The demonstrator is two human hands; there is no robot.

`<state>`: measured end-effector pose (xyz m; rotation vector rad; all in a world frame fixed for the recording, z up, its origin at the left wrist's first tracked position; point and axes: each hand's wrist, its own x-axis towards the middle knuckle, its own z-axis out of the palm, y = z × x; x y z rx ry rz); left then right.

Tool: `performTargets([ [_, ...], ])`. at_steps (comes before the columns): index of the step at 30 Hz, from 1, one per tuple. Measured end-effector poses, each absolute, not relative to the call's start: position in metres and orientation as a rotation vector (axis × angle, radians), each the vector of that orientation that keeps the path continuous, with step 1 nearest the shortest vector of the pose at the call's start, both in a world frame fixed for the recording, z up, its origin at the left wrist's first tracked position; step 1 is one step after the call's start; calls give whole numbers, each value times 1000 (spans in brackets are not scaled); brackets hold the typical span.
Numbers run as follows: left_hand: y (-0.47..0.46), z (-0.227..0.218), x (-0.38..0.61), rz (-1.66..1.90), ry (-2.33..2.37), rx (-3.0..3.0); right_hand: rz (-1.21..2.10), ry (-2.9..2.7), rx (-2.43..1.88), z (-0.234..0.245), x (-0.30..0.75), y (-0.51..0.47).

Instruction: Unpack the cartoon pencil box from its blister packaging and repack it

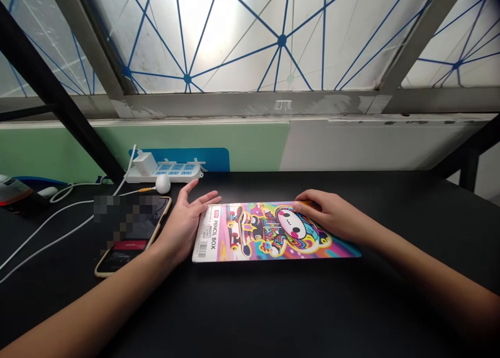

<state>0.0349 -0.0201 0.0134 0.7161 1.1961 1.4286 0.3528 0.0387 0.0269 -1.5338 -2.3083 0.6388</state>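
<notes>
- Your left hand (182,228) is spread wide, gripping nothing, at the box's (269,232) left end.
- Your right hand (328,212) pinches its far edge, thumb on top.
- The box lies between them.
- Seemingly you're steadying it; a two-handed hold calls for curling the left fingers.

Phone (130,245) — upper screen behind pixel blocks
</notes>
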Motion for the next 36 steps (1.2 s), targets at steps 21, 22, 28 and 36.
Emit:
performTargets([
  [21,-33,14,38,1588,1090,1072,-1,-2177,-1201,41,357,17],
  [22,-34,16,37,1619,1080,1109,-19,-2174,-1202,42,356,14],
  [28,-35,20,33,1650,1078,1222,-28,-2267,-1214,46,350,0],
  [36,-33,26,28,1652,1062,1258,42,-2354,-1173,48,342,-13],
])
